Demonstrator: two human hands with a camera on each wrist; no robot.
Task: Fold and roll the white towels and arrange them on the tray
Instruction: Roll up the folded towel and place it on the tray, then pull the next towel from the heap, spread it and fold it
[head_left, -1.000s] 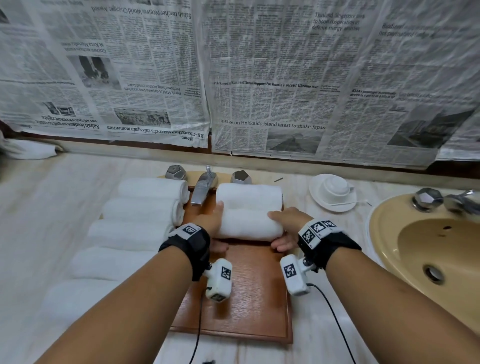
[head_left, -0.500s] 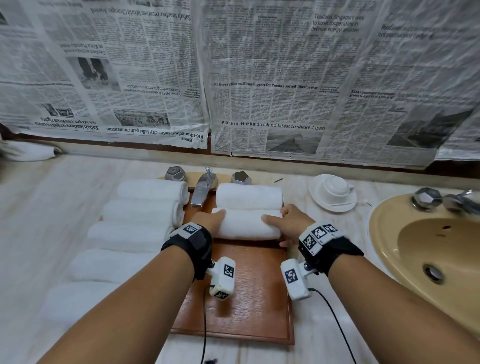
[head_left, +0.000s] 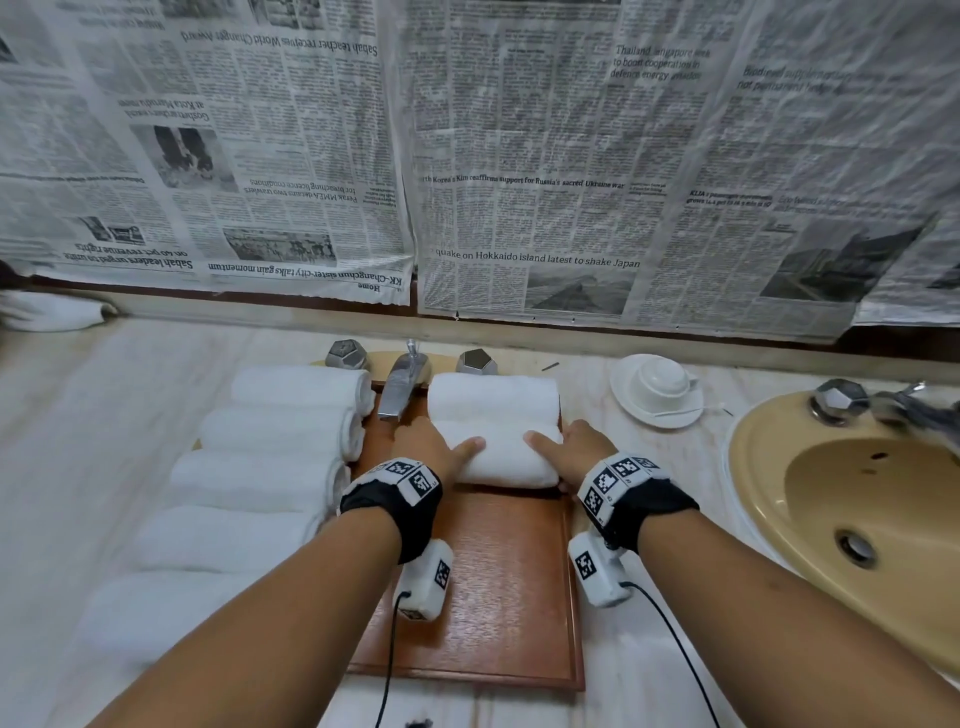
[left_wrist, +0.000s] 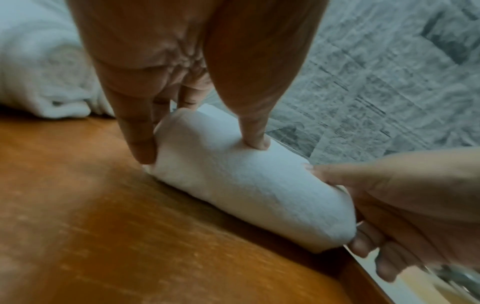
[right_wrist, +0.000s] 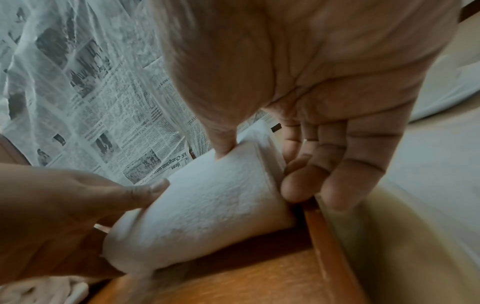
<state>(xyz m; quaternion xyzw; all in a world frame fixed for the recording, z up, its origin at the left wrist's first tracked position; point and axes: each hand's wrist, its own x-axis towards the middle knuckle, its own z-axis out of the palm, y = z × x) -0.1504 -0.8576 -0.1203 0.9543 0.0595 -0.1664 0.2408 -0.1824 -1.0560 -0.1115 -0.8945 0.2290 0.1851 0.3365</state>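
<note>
A brown wooden tray (head_left: 498, 597) lies on the counter. At its far end rests one rolled white towel (head_left: 493, 397), and a second rolled towel (head_left: 504, 460) lies against its near side. My left hand (head_left: 441, 447) holds the second roll's left end and my right hand (head_left: 566, 449) its right end. In the left wrist view the left hand (left_wrist: 200, 147) has its thumb pressed on top of the roll (left_wrist: 246, 191) and its fingers against the end. In the right wrist view the right hand (right_wrist: 259, 168) does the same on the roll (right_wrist: 207, 209).
Several rolled towels (head_left: 280, 431) lie in a row on the counter left of the tray. A chrome faucet (head_left: 400, 384) stands at the tray's far edge. A cup and saucer (head_left: 657, 389) and a beige sink (head_left: 872, 530) are to the right. Newspaper (head_left: 519, 156) covers the wall.
Both hands have slid the nearer roll away from me along the tray until it lies against the far roll. The thumbs now sit on top of it.
</note>
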